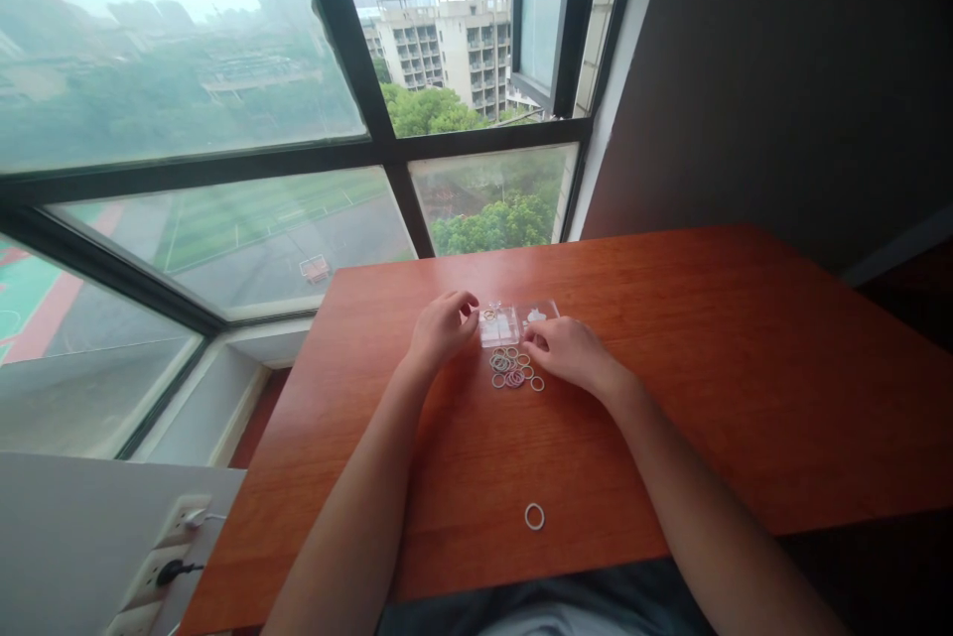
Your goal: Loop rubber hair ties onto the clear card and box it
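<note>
On the desk stands a small clear plastic box (498, 327), its hinged lid (539, 312) laid back to the right. A gold-toned ring-shaped piece (489, 316) shows inside it. My left hand (445, 326) is at the box's left wall, fingers bent, with thumb and forefinger a little apart; whether they touch the wall I cannot tell. Just in front of the box lies a loose cluster of hair ties (513, 379), pale, grey and pink. My right hand (570, 350) is beside the cluster and lid, its fingertips pinched together; what is between them is hidden.
One pale hair tie (534, 517) lies alone near the front edge of the reddish wooden desk (715, 368). Windows (298, 160) rise behind the desk and at its left. Wall sockets (160, 567) with plugs are at the lower left.
</note>
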A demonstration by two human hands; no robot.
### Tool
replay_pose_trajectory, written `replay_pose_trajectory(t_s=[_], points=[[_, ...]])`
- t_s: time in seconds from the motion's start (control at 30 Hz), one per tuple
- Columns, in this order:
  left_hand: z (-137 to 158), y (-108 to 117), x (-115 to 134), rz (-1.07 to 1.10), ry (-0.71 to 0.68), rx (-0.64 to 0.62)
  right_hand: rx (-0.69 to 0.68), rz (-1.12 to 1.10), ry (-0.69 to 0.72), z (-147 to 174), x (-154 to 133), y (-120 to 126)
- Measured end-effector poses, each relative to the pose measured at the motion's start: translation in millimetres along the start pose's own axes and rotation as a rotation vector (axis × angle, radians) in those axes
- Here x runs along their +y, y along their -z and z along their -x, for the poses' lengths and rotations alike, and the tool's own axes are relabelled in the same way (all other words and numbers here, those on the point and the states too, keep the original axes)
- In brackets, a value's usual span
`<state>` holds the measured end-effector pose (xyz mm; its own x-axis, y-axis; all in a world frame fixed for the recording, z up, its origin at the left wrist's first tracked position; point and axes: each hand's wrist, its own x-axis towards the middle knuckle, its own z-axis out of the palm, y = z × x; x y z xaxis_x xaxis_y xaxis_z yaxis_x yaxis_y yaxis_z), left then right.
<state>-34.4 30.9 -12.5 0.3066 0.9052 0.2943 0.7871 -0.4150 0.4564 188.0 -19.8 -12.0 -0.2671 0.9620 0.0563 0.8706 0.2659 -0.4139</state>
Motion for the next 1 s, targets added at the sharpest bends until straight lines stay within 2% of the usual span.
replay_pose_trajectory(t_s=[0.17, 0.4, 0.57, 0.73, 0.93, 1.0], points=[[-0.2, 0.8, 2.4, -0.031, 0.01, -0.003, -0.132, 0.099, 0.001, 1.5, -4.7, -1.1], [-0.5, 1.9, 4.6, -0.053, 0.004, -0.006, -0.179, 0.217, -0.041, -1.1, -13.1, -0.4], [-0.3, 2.5, 7.2, -0.052, -0.003, -0.011, -0.152, 0.217, -0.036, -1.3, -10.0, -2.9], [-1.4, 2.5, 10.0, 0.011, -0.037, -0.006, -0.051, 0.059, -0.055, -5.2, -3.5, -5.5], [-1.0, 2.7, 22.2, 0.27, -0.102, -0.076, 0.307, -0.193, -0.034, -6.9, -2.9, -6.6], [-0.2, 3.8, 28.6, 0.335, -0.124, -0.115, 0.385, -0.24, -0.007, -6.4, -3.8, -7.3]])
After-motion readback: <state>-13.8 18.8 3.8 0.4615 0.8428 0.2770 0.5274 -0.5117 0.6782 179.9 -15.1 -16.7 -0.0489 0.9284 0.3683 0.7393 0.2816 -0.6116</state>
